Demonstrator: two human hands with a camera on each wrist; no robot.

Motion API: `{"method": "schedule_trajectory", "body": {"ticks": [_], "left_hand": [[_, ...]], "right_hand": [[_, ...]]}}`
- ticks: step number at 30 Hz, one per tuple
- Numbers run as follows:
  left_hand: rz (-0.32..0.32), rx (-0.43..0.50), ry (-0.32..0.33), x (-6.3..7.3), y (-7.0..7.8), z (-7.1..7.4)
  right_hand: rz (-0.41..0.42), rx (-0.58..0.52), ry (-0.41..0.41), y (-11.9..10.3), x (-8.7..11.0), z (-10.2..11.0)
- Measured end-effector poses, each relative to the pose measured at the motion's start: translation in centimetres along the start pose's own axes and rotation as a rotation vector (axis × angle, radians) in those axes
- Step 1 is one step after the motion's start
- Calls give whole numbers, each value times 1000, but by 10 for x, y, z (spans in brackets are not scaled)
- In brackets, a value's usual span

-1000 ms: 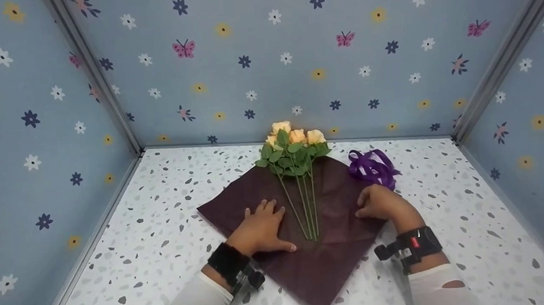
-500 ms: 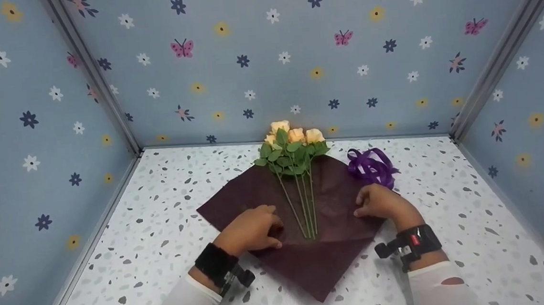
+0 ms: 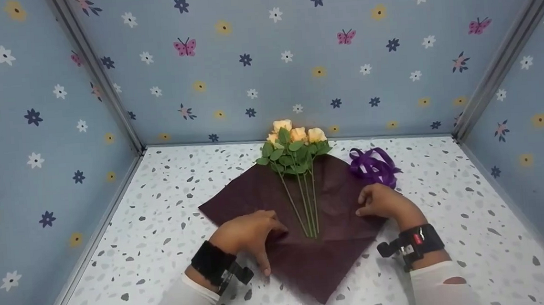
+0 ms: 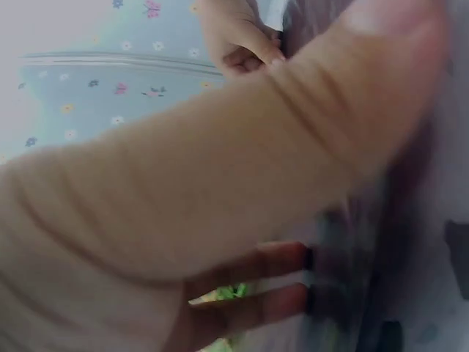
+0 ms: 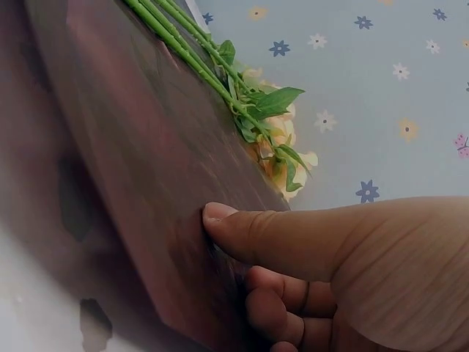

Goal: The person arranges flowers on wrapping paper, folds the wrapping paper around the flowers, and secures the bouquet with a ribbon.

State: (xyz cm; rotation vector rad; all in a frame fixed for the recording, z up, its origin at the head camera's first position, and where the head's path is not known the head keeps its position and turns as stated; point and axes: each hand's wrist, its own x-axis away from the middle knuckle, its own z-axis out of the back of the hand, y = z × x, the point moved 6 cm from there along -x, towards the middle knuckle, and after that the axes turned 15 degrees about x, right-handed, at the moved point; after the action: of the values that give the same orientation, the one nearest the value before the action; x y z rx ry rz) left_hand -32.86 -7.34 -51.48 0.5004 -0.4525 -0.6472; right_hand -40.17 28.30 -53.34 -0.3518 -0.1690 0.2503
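On the speckled bench (image 3: 170, 198), the left hand (image 3: 246, 233) is curling onto the maroon wrapping sheet's (image 3: 333, 201) 8 o'clock edge while the right hand (image 3: 382, 202) is pinching its 3 o'clock corner, peach roses (image 3: 295, 143) lying down the middle, purple ribbon (image 3: 373, 167) at 2 o'clock.

In the left wrist view the left hand (image 4: 220, 191) fills most of the picture, blurred and cut off by the left and bottom edges, hiding nearly all of the dark wrapping paper (image 4: 410, 242). In the right wrist view the right hand (image 5: 344, 271) is cut off at the right and bottom edges, its lower fingers (image 5: 282, 308) tucked under the paper's (image 5: 124, 169) edge. The flower heads (image 5: 275, 158) there are mostly hidden behind leaves.
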Motion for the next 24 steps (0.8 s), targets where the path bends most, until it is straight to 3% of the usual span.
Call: {"method": "schedule_trajectory", "body": {"ticks": [5, 12, 17, 20, 24], "left_hand": [[41, 15, -16, 5, 2, 3], [34, 213, -3, 8, -3, 11], [-2, 200, 13, 4, -7, 13], [28, 223, 23, 3, -10, 14], [49, 226, 72, 2, -12, 16]], "right_hand": [[0, -20, -6, -2, 2, 1], [-14, 0, -22, -2, 4, 1], [-11, -9, -44, -4, 4, 2], [0, -32, -72, -8, 5, 3], [89, -31, -123, -15, 6, 4]]}}
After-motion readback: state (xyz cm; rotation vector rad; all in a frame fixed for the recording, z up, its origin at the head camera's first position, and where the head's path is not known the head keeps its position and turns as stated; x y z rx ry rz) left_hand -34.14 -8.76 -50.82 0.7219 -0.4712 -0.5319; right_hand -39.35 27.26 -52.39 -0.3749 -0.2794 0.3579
